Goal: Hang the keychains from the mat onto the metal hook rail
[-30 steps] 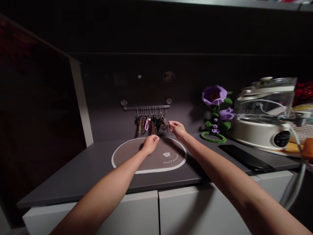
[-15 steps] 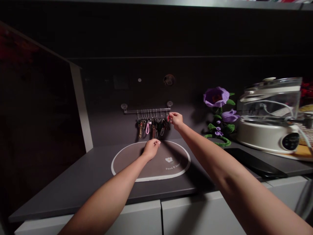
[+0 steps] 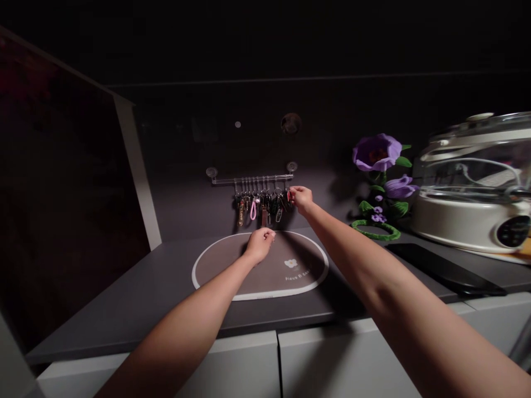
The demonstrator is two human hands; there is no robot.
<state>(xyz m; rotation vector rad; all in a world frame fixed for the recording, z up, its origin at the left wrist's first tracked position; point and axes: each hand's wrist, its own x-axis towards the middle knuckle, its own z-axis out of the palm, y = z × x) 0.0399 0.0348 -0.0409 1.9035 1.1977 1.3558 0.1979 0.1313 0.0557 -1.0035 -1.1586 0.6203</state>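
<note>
A clear rail [image 3: 253, 179] on the dark back wall carries a row of hooks with several bunches of keys [image 3: 267, 202]. Among them hang a pink loop strap [image 3: 254, 210] and a brown strap with letters on it [image 3: 241, 213]. At the rail's right end, my right hand [image 3: 302, 197] pinches a small red key tag [image 3: 289, 196] beside the last bunch. My left hand [image 3: 260, 244] hovers over the oval brown mat [image 3: 224, 271], just below the hanging keys. Its fingers are curled together, and I cannot make out what they hold, if anything.
Purple felt flowers [image 3: 378, 153] with a green ring base [image 3: 377, 230] stand to the right. Beyond is a white appliance [image 3: 460, 215] with a clear cover. A black flat object [image 3: 443, 268] lies near the counter's front edge. White cabinet fronts [image 3: 319, 365] are below.
The view has shifted slightly, so rail and appliance sit a little higher and farther right. Both hands keep nearly the same pose, the right one still at the red tag.
</note>
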